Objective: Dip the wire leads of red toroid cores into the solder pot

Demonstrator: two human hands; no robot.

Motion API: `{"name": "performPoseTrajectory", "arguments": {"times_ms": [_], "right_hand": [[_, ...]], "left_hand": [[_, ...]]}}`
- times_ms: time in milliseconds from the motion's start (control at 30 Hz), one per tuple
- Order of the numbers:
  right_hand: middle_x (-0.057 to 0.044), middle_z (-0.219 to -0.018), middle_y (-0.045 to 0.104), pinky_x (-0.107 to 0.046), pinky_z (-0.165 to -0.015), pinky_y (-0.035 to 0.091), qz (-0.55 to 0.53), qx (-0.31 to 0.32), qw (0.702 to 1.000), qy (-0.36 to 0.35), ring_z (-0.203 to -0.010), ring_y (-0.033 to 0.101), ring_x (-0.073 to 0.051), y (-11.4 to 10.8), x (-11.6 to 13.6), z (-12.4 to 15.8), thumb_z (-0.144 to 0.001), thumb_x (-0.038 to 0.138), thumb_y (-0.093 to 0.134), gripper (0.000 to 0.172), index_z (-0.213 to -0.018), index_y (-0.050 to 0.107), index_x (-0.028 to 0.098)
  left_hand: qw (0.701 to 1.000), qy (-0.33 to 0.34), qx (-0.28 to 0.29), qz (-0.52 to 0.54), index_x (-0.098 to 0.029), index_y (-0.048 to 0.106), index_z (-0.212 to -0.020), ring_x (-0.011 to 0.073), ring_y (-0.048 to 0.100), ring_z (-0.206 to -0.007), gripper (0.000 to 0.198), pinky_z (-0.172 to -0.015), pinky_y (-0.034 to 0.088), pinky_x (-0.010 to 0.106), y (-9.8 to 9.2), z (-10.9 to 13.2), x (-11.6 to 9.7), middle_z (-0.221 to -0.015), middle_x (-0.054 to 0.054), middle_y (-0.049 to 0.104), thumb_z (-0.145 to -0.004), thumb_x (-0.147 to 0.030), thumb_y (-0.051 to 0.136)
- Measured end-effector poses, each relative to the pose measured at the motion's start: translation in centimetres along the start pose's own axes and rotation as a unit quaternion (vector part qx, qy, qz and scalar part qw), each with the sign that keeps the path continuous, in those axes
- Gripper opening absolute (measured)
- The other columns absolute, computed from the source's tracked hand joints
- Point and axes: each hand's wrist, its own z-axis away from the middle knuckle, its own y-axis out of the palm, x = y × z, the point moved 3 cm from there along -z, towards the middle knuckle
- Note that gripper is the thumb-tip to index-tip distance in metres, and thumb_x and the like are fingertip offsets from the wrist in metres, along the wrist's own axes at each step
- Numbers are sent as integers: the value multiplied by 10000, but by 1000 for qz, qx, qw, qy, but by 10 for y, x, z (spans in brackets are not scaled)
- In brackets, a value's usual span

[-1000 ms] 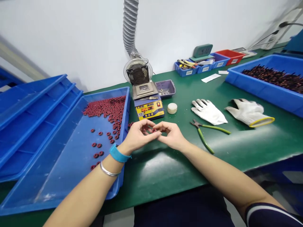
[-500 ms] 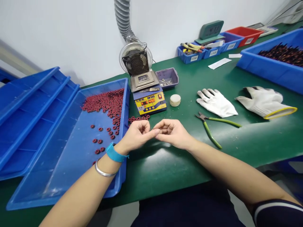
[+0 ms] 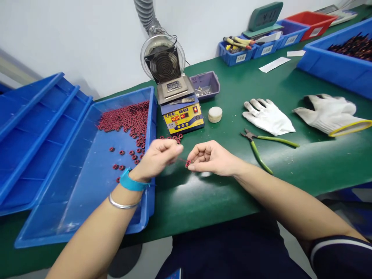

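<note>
Between the thumb and fingers of my right hand [image 3: 210, 157] is a small red-and-black wire-wound ring coil [image 3: 188, 164]. A thin wire lead [image 3: 181, 159] runs from the coil leftward to my left hand [image 3: 164, 153], whose thumb and curled fingers are pinched on its end. Both hands hover over the green table, a short way apart. Several more ring coils [image 3: 176, 138] lie on the table just behind my left hand, in front of the yellow-and-blue solder pot [image 3: 184, 118].
A blue tray [image 3: 87, 201] of many loose ring coils stands at left. Cutting pliers [image 3: 254, 141] and white gloves [image 3: 269, 118] lie to the right. Behind are a round white pad [image 3: 215, 114], a purple bin [image 3: 213, 87] and a fume hose [image 3: 147, 15].
My hands, which were touching, have drawn apart; the left moved leftward. The coil and its stretched lead now show between them. The view has shifted slightly.
</note>
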Motion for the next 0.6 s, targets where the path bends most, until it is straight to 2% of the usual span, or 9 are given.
{"name": "performPoseTrajectory", "arguments": {"times_ms": [133, 200, 267, 367, 433, 500, 600], "right_hand": [[13, -611, 678, -195, -564, 507, -6, -21, 1000, 0, -552, 622, -69, -2, 1, -2, -480, 214, 882, 337, -707, 652, 118], [11, -609, 681, -207, -595, 525, -20, -34, 999, -6, -563, 628, -72, -3, 3, -4, -495, 240, 879, 328, -701, 652, 124], [6, -625, 689, -209, -604, 533, -33, -54, 998, -10, -568, 629, -72, -6, 5, -5, -496, 269, 882, 337, -699, 653, 128], [-8, -682, 709, -208, -604, 541, -45, -94, 994, -17, -590, 643, -79, -13, 10, -5, -488, 305, 885, 366, -725, 663, 137], [-9, -706, 712, -215, -623, 553, -40, -120, 991, -35, -607, 652, -85, -21, 19, -8, -491, 308, 881, 362, -737, 669, 149], [-2, -703, 701, -216, -645, 560, -11, -148, 986, -70, -623, 650, -87, -29, 35, -17, -508, 283, 869, 324, -736, 672, 162], [6, -665, 671, -215, -615, 549, 91, -189, 969, -128, -588, 610, -81, -42, 73, -44, -583, 238, 822, 231, -744, 674, 164]], "left_hand": [[972, 63, -199, 106, -182, 329, -483, 52, 294, -378, 490, -425, 270, 222, -27, -4, 1, -444, -83, 290, -739, -344, 714], [959, 64, -253, 108, -183, 343, -475, 52, 299, -357, 479, -405, 262, 220, -32, -6, 8, -433, -84, 299, -725, -345, 719], [957, 45, -272, 89, -185, 373, -475, 55, 308, -349, 456, -393, 247, 218, -31, -8, 16, -421, -80, 312, -745, -369, 692], [966, 19, -256, 22, -187, 388, -478, 61, 321, -363, 452, -396, 240, 216, -21, -9, 23, -407, -64, 347, -799, -403, 621], [973, 14, -225, -43, -187, 387, -482, 64, 322, -384, 454, -408, 242, 218, -12, -7, 21, -411, -52, 373, -832, -411, 570], [979, 26, -172, -104, -185, 384, -494, 66, 322, -417, 441, -429, 251, 217, -2, -3, 15, -436, -48, 383, -842, -401, 546], [982, 41, -59, -175, -182, 402, -539, 73, 344, -471, 377, -466, 284, 212, 14, 3, 8, -489, -50, 398, -821, -368, 569]]}}
